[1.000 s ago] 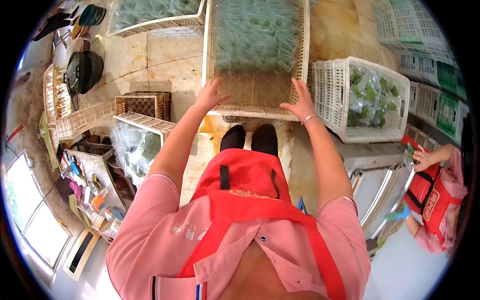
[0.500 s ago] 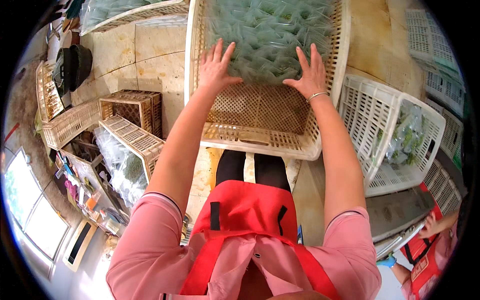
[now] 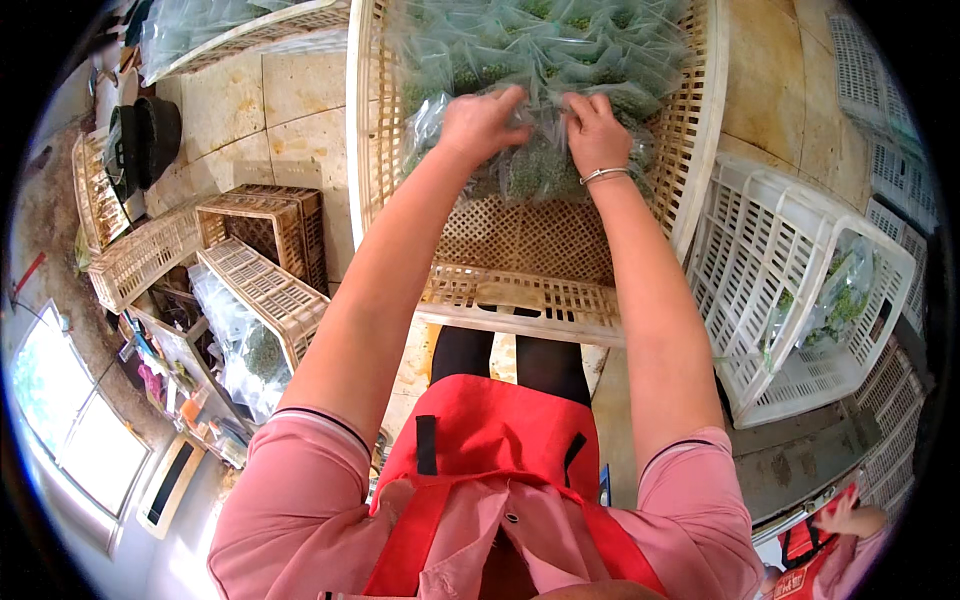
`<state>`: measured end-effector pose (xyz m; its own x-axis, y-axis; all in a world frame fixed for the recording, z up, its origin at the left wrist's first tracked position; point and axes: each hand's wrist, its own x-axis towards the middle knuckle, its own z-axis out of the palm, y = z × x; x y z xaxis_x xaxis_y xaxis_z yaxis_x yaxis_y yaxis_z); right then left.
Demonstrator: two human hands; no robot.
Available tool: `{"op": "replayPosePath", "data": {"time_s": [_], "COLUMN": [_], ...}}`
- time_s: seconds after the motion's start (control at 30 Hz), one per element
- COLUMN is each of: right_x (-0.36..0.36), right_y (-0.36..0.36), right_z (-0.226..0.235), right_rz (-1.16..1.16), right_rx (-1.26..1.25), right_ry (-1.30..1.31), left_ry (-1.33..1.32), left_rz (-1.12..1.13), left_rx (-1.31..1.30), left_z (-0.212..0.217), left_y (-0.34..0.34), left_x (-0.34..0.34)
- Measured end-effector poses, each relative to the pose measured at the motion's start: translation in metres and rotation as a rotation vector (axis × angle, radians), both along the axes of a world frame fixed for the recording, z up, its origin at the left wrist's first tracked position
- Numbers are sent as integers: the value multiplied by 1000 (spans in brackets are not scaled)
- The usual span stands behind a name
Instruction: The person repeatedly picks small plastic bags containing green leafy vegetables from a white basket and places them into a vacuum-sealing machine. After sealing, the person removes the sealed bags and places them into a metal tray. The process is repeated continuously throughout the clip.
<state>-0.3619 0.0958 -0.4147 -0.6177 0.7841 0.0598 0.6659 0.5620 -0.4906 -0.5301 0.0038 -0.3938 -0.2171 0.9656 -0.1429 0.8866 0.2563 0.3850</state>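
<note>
A large white slatted crate [image 3: 705,130] stands before me, its far part packed with clear plastic bags of small green leafy sprigs [image 3: 545,45]. My left hand [image 3: 482,125] is curled at the tops of the nearest bags, fingers bent toward the thumb on the thin film. Close to its right, my right hand [image 3: 598,138], with a bangle at the wrist, also pinches bag film. Between and below both hands lies a bag of greens [image 3: 535,175]. Some fingertips are partly hidden in the plastic. The crate's near end shows its bare lattice bottom [image 3: 530,232].
A white crate [image 3: 800,280] with bagged greens lies tilted at the right. Brown crates [image 3: 265,235] and a crate with plastic-wrapped greens [image 3: 265,300] sit at the left. Another filled crate [image 3: 250,38] is at the far left. A co-worker [image 3: 830,550] shows at the lower right.
Both hands have come inward, closer together, and their spread fingers have curled onto the bags. More green shows through the plastic, and the bags reach nearer to me in the crate.
</note>
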Motion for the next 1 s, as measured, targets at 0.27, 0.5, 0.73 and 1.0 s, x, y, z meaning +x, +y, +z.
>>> {"op": "replayPosePath", "data": {"time_s": [0.27, 0.5, 0.73, 1.0], "right_x": [23, 72, 129, 225], "right_y": [-46, -142, -205, -217], "right_z": [85, 199, 327, 479], "right_rz": [-14, -24, -92, -363], "right_rx": [-16, -175, -126, 144], "right_ry": [183, 114, 136, 127], "left_ry": [13, -92, -195, -152], "left_rz": [-22, -51, -162, -571], "left_rx": [29, -104, -90, 236], "left_z": [86, 201, 326, 458], "left_y": [-39, -132, -178, -127], "left_x": [24, 63, 106, 184]}}
